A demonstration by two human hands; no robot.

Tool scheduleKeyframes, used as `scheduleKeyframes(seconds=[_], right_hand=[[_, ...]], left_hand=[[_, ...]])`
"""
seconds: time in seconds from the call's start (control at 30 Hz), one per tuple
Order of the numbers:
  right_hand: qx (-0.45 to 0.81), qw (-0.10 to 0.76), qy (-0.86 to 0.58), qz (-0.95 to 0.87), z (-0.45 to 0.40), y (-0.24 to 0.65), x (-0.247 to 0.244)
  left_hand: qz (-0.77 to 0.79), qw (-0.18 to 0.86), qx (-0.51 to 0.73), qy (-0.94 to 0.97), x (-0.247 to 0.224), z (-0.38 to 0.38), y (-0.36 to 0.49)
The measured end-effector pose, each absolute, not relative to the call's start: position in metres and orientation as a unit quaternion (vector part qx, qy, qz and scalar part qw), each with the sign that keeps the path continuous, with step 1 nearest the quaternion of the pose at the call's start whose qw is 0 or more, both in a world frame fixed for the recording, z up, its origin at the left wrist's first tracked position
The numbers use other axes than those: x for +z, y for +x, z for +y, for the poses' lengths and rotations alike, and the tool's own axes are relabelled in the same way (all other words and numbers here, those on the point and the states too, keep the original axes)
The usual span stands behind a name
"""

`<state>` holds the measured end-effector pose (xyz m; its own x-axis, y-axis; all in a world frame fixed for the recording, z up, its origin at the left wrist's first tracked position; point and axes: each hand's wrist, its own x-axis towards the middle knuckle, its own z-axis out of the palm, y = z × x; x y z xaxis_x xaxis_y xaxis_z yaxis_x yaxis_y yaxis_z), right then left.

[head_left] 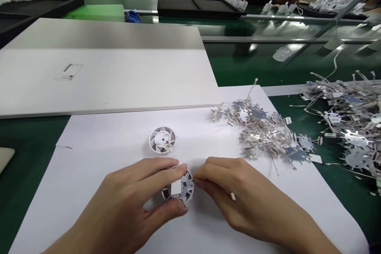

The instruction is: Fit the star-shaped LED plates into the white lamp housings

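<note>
Spoked part [187, 187] held in left hand [131, 196]; label [70, 72] on white board [133, 67] unreadable.

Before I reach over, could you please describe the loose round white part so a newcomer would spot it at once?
Find the big white board at the left. Nearer than its front edge, on the white paper, lies a spoked white ring with a round hub. The ring in the left hand has a white block on it; this one lies untouched.
</note>
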<state>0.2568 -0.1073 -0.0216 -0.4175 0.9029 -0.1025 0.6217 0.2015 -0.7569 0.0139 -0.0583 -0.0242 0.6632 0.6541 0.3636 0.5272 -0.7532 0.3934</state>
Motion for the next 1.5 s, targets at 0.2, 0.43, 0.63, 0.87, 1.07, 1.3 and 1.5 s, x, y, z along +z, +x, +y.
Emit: scheduleKeyframes(seconds=[0.2, 0.43, 0.63, 0.87, 1.07, 1.3, 1.5], right_hand=[[0.524, 0.187, -0.559, -0.615, -0.101, 0.250, -0.015], [0.531, 0.195, -0.570, -0.597, -0.100, 0.257, -0.013], [0.207, 0.400, -0.664, -0.598, -0.094, 0.294, -0.013], [-0.088, 0.061, -0.662, -0.741, -0.051, 0.320, -0.023], [-0.109, 0.059, -0.657, -0.744, -0.034, 0.315, -0.046], [-0.079, 0.087, -0.642, -0.758, -0.033, 0.307, -0.061], [-0.105, 0.247, -0.579, -0.769, -0.041, 0.301, -0.040]], left_hand=[[0.310, 0.110, 0.223, 0.918, -0.020, -0.055, 0.016], [0.305, 0.101, 0.239, 0.916, -0.028, -0.062, 0.003], [0.343, 0.080, 0.335, 0.874, -0.025, -0.042, -0.011], [0.402, 0.138, 0.249, 0.870, -0.059, -0.021, -0.012], [0.387, 0.160, 0.227, 0.879, -0.064, -0.022, -0.011], [0.404, 0.132, 0.212, 0.880, -0.058, -0.025, -0.011], [0.403, 0.104, 0.235, 0.878, -0.055, -0.030, -0.015]])
